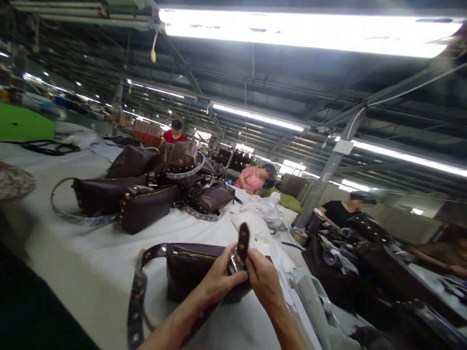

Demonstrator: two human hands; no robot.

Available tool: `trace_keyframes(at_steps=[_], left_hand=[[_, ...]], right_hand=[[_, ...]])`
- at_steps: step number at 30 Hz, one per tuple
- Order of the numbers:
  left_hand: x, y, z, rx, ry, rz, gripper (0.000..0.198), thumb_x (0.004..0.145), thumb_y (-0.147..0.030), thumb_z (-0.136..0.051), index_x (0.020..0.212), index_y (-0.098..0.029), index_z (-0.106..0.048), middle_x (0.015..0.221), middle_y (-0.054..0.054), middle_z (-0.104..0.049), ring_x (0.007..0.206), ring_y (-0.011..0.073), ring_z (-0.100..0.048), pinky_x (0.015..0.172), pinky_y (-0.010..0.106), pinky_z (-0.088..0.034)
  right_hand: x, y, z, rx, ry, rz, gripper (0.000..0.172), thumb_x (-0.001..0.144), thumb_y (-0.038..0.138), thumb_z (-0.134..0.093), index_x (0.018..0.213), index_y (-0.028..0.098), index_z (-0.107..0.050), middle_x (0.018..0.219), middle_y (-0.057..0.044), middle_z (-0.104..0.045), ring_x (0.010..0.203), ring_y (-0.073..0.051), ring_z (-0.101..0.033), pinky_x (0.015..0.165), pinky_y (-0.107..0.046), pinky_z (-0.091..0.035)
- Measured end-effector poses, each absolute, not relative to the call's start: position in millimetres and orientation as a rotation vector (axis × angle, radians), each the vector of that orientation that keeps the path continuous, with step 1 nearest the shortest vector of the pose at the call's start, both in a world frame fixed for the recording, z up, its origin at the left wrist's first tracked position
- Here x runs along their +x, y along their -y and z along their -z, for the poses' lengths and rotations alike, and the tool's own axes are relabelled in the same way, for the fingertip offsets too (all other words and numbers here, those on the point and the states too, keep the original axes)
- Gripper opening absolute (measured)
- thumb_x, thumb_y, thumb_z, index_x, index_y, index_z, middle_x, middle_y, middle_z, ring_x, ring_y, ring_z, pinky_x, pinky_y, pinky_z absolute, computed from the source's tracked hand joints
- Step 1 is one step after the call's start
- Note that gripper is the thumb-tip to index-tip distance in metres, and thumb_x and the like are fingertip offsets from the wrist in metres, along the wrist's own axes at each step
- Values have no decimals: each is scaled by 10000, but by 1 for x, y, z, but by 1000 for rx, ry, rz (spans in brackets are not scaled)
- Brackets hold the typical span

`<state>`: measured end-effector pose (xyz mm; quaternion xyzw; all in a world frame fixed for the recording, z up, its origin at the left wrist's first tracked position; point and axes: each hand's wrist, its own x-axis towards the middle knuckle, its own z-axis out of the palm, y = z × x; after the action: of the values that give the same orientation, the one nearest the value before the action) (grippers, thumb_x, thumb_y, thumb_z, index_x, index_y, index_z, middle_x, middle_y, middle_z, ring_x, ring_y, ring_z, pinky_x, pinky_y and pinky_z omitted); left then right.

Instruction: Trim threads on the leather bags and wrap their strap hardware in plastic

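A dark brown leather handbag [186,274] with a brass zipper along its top lies on the white-covered table in front of me. Its studded shoulder strap [136,296] loops out at the left and passes under my left forearm. At the bag's right end, my left hand [221,274] closes its thumb and fingers around a shiny metal buckle [236,262]. My right hand [263,276] pinches the strap beside that buckle. The strap's rounded, holed end [243,237] sticks up between both hands. My fingers partly hide the buckle and the bag's right end.
Several similar brown bags [146,206] are piled farther back on the table [91,253]. Clear plastic wrapping [266,211] lies beyond my hands. More dark bags [372,262] fill the right side near a metal post [328,170]. Several people work farther off.
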<state>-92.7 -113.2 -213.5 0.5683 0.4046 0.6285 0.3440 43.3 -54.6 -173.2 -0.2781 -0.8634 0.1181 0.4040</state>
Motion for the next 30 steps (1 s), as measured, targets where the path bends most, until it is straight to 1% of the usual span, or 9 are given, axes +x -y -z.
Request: trace_keyframes(at_steps=[2,3,7,10,14,19,23,26,30], left_hand=[[-95,116,211,1504,-1119,-1576,771,684,-207,-697,1389,-175,-385,1182,81,-629,1069,241,-571,961,350,-414],[-97,119,213,1508,-1164,-1538,760,678,-197,-688,1378,-174,-394,1123,67,-647,1002,225,-586,911,327,-431],[-113,142,231,1570,-1380,-1343,450,711,-209,-605,1159,-177,-578,920,12,-659,817,178,-577,731,253,-424],[-132,168,244,1664,-1519,-1160,316,689,-205,-600,999,-188,-657,876,-4,-653,812,176,-578,701,232,-408],[-156,201,241,1730,-1595,-889,252,681,-239,-606,908,-211,-712,833,-3,-660,779,177,-588,677,225,-432],[-176,220,220,1713,-1767,-1138,240,799,-310,-533,954,-221,-694,970,41,-694,904,208,-621,820,276,-472],[-186,217,217,1724,-1829,-1288,251,844,-379,-519,948,-227,-690,953,49,-697,885,217,-636,806,296,-496],[-194,212,224,1771,-1865,-1389,240,841,-380,-543,951,-225,-690,968,57,-694,913,225,-631,839,314,-492],[-203,213,234,1728,-1974,-1441,239,851,-379,-540,955,-223,-688,948,57,-704,908,229,-639,834,326,-495]], right_hand=[[48,43,175,-804,2001,-438,219,852,344,-503,800,212,-671,721,-35,-674,675,-201,-597,633,-280,-445],[52,36,174,-842,1903,-532,239,844,388,-523,797,206,-670,709,-30,-675,673,-202,-598,625,-279,-447],[77,7,162,-821,1414,-848,358,758,526,-631,865,188,-679,836,-40,-716,771,-220,-639,717,-313,-496],[98,0,154,-804,1328,-880,402,695,538,-701,888,186,-686,894,-52,-722,821,-230,-645,800,-357,-497],[110,11,158,-853,1564,-776,369,699,519,-715,857,185,-721,977,-76,-724,957,-264,-629,930,-401,-449],[116,19,166,-828,1426,-877,372,715,523,-701,897,199,-718,961,-67,-728,939,-256,-642,907,-410,-480],[137,20,170,-835,1592,-872,319,717,494,-713,821,192,-724,1076,-101,-709,1012,-282,-627,940,-411,-469],[152,29,181,-878,1911,-702,251,748,466,-682,737,219,-721,1136,-100,-686,1075,-300,-606,978,-431,-446],[163,41,213,-903,2281,-391,180,798,394,-603,729,280,-723,1189,-68,-664,1115,-295,-600,972,-448,-468]])
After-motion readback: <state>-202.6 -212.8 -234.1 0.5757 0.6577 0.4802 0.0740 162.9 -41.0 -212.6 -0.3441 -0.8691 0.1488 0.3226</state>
